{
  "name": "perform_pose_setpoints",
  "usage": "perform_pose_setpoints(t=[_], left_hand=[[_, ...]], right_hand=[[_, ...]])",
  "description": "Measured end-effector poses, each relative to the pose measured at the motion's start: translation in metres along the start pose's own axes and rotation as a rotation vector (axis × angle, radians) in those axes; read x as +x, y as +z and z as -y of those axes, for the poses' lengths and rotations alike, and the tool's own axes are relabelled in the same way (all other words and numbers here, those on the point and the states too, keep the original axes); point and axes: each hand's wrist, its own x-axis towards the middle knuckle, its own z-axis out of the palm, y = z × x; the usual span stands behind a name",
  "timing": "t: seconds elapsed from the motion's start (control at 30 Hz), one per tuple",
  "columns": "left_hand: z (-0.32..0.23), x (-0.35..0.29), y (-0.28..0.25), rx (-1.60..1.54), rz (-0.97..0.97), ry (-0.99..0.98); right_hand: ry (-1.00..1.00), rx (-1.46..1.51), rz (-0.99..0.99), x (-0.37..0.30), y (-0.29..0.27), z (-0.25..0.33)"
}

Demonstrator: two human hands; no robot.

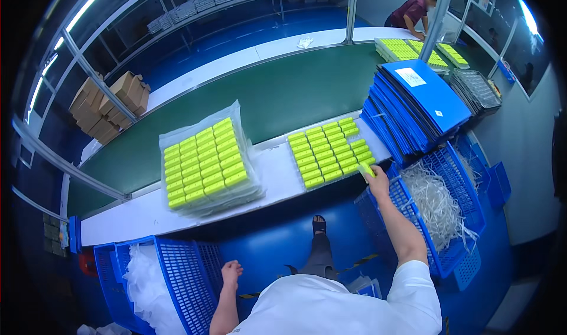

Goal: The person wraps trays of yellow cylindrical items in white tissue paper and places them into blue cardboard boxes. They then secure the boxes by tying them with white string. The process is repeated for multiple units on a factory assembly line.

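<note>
A: What takes up the most room?

B: The green surface [277, 96], which curves across the middle, with a white bench [130, 221] along its near edge.

A: And next in size?

B: Two blue crates on the near side of the bench. The left crate [186, 282] has white plastic sheeting [147, 293] in it; the right crate [468, 188] is heaped with pale shredded strips [440, 208].

A: What stands above the right crate?

B: A leaning stack of blue boards [425, 96], at the right end of the bench.

A: The yellow-green things?

B: A pile [204, 161] with rows of them on top, wrapped round the edges in clear plastic, sits left of centre. A lower set [331, 152] lies in rows between that pile and the boards.

A: The hands?

B: The right hand [378, 181] is closed, thumb and fingers pinching one block [366, 170] at the set's near right corner. The left hand [232, 272] hangs beside the left crate, fingers loosely half curled, nothing showing in them.
</note>
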Motion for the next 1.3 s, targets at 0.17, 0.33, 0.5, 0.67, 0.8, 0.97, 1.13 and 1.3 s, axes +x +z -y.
perform_pose_setpoints(t=[0.17,0.33,0.5,0.67,0.8,0.97,1.13,1.3], left_hand=[[-0.02,-0.058,0.051,0.316,0.076,-0.111],[-0.12,-0.034,0.151,0.546,0.261,0.129],[-0.192,0.014,0.222,0.373,0.182,0.182],[-0.214,0.062,0.271,0.337,0.247,0.244],[-0.207,0.079,0.299,0.362,0.282,0.249],[-0.197,0.077,0.309,0.248,0.37,0.241],[-0.18,0.079,0.285,0.434,0.156,0.28],[-0.178,0.061,0.265,0.411,0.049,0.344]], right_hand=[[-0.37,-0.224,0.224,0.106,0.074,-0.012],[-0.489,-0.405,0.501,0.154,0.103,-0.026],[-0.472,-0.386,0.497,0.157,0.102,-0.027],[0.004,-0.145,0.226,0.142,0.107,-0.046],[0.348,0.014,0.178,0.122,0.126,-0.076],[0.333,0.083,0.216,0.102,0.141,-0.066],[0.339,0.138,0.272,0.085,0.148,-0.041],[0.232,0.102,0.34,0.072,0.155,-0.032]])
